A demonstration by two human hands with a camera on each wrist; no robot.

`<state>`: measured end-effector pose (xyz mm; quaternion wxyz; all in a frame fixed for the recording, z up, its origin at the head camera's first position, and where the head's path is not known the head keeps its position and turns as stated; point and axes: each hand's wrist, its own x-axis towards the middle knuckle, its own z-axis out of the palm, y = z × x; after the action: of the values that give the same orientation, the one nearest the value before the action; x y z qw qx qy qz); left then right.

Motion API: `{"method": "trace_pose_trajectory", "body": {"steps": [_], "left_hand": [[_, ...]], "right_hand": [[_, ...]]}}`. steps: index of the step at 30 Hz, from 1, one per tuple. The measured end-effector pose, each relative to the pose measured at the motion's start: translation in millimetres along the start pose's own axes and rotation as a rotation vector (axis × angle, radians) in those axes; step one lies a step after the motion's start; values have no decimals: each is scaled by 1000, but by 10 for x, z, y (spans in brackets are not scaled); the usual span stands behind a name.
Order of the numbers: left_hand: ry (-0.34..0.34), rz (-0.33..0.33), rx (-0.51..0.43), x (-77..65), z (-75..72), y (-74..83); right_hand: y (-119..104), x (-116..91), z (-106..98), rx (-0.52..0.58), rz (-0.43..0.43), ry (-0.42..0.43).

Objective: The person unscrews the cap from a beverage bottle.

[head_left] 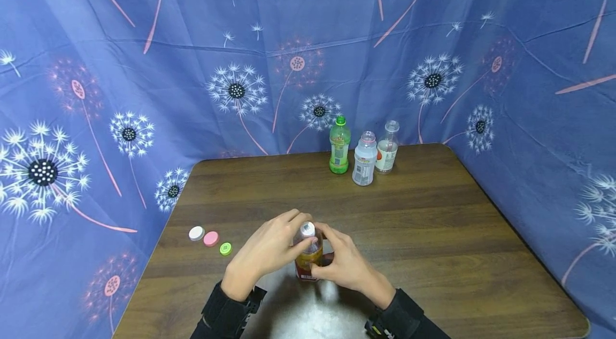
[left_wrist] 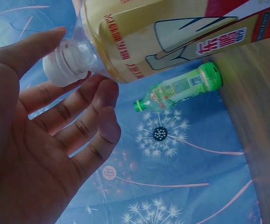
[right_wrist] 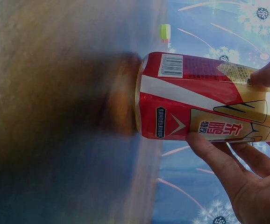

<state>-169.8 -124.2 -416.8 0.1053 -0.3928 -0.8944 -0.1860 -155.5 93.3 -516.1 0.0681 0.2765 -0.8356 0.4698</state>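
A red and gold drink bottle (right_wrist: 172,98) with a white cap (left_wrist: 62,63) stands upright at the near middle of the table. My right hand (head_left: 347,264) grips its body from the right, thumb on the near side and fingers on the other. My left hand (head_left: 271,248) reaches over the top from the left; in the left wrist view its thumb and index finger lie on opposite sides of the cap, the other fingers loosely bent below. Part of the label is hidden behind the right hand's fingers.
Three loose caps lie on the table's left: white (head_left: 196,233), pink (head_left: 210,238) and green (head_left: 225,248). At the back stand a green bottle (head_left: 339,146) with its cap on, an uncapped white bottle (head_left: 364,160) and an uncapped clear bottle (head_left: 387,149). A blue patterned cloth (head_left: 308,23) hangs behind.
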Motion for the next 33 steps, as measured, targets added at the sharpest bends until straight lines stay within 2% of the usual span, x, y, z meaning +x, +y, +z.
{"method": "trace_pose_trajectory", "body": {"steps": [3,7,10,14,21,28,33], "left_hand": [[-15,-42,-37,-25,7,-31],[-25,-84,-64,-59,7,-91],[-28,-97,-48,-87,18,-145],[-42,-122,-28,-127,61,-227],[-76,-180,-43,-222,142,-366],[-36,-220,-50,-317,154,-521],[-41,-264,-70,-378,166,-617]], "right_hand": [[9,0,-32,-35,-4,31],[23,4,-126,-17,54,82],[37,16,-230,-31,117,120],[84,19,-413,-103,161,164],[263,-36,-801,-180,155,245],[420,-79,-1215,-287,113,382],[548,-125,-1494,-334,148,456]]}}
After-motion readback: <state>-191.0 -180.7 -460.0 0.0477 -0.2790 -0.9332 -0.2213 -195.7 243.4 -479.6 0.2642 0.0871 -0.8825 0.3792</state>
